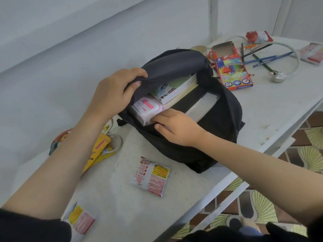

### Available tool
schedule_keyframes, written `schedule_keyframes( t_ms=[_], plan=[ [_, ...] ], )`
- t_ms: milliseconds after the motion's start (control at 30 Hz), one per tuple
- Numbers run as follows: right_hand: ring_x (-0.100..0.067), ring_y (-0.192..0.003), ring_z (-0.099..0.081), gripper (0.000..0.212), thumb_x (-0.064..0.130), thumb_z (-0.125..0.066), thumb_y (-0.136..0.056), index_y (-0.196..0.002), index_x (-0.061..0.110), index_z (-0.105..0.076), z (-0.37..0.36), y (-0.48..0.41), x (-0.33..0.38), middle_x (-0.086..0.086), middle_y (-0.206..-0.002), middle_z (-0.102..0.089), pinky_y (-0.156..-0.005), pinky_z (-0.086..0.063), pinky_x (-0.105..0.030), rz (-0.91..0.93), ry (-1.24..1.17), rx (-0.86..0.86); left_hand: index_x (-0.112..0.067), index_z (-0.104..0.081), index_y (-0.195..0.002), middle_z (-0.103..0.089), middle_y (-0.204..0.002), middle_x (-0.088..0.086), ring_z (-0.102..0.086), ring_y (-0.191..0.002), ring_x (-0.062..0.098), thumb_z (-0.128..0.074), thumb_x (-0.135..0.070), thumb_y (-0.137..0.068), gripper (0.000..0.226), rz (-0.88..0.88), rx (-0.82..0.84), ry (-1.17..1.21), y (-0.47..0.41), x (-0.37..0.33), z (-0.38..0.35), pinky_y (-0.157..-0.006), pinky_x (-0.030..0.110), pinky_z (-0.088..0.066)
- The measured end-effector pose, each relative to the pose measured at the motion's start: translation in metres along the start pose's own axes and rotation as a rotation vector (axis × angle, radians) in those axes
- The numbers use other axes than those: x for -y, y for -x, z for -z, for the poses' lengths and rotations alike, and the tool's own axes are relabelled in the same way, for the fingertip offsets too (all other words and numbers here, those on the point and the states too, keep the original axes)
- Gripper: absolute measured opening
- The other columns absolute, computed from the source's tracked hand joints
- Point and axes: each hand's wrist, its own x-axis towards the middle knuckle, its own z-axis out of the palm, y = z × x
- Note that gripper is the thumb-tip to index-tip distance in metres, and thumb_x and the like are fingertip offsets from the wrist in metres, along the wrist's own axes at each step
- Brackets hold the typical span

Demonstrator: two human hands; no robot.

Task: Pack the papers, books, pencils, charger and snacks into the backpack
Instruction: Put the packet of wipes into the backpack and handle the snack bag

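Pink snack pack [148, 109] and books [174, 88] half hidden inside black backpack [218, 130].

Home-like spot: worn white table [262, 109], patterned floor tiles [311, 142], plain pale wall [70, 32].
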Motion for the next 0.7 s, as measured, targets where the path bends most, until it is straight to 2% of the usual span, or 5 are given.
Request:
schedule_keyframes(
  t_ms=[133,267,433,533,700],
  plan=[
    [-0.024,-0.119,-0.051,0.044,0.033,-0.03,-0.098,-0.133,0.013,-0.048,-0.001,-0.012,-0.009,-0.007,-0.133,-0.054,-0.1,-0.04,-0.034,-0.052,-0.049,0.155,-0.019,-0.061,-0.117,-0.063,-0.118,0.0,-0.056,-0.107,0.018,-0.048,-0.013,-0.096,0.025,0.011,-0.039,0.016,-0.006,0.001,0.003,-0.087,0.013,-0.035],
    [-0.018,-0.144,-0.015,0.053,0.034,-0.027,-0.102,-0.151,0.021,-0.01,-0.006,-0.022,-0.012,-0.004,-0.157,-0.015,-0.118,-0.011,-0.031,-0.125,-0.077,0.362,-0.018,-0.061,-0.114,-0.064,-0.115,0.0,-0.056,-0.106,0.018,-0.048,-0.011,-0.095,0.025,-0.008,-0.059,0.021,-0.011,0.003,0.006,-0.089,0.019,-0.039],
    [-0.03,-0.118,-0.052,0.047,0.029,-0.032,-0.097,-0.133,0.005,-0.049,-0.01,-0.019,-0.009,-0.016,-0.127,-0.057,-0.098,-0.042,-0.039,-0.017,-0.031,0.038,-0.018,-0.062,-0.113,-0.064,-0.115,-0.002,-0.054,-0.104,0.013,-0.048,-0.01,-0.094,0.024,0.0,-0.065,0.03,-0.014,0.009,0.006,-0.088,0.011,-0.036],
    [-0.026,-0.133,-0.038,0.053,0.036,-0.028,-0.097,-0.14,0.008,-0.04,-0.011,-0.025,-0.011,-0.015,-0.142,-0.045,-0.109,-0.031,-0.035,-0.006,-0.058,0.109,-0.017,-0.062,-0.112,-0.064,-0.114,-0.002,-0.053,-0.104,0.009,-0.048,-0.008,-0.094,0.025,-0.013,-0.069,0.041,-0.016,0.009,0.006,-0.086,-0.001,-0.029],
    [-0.023,-0.145,-0.011,0.055,0.04,-0.024,-0.101,-0.149,0.014,-0.019,-0.012,-0.04,-0.006,-0.011,-0.155,-0.021,-0.115,-0.016,-0.035,-0.121,-0.131,0.259,-0.019,-0.062,-0.112,-0.064,-0.113,-0.005,-0.055,-0.104,0.01,-0.049,-0.009,-0.094,0.024,-0.025,-0.076,0.059,-0.017,0.008,0.006,-0.087,0.005,-0.034]
  ],
)
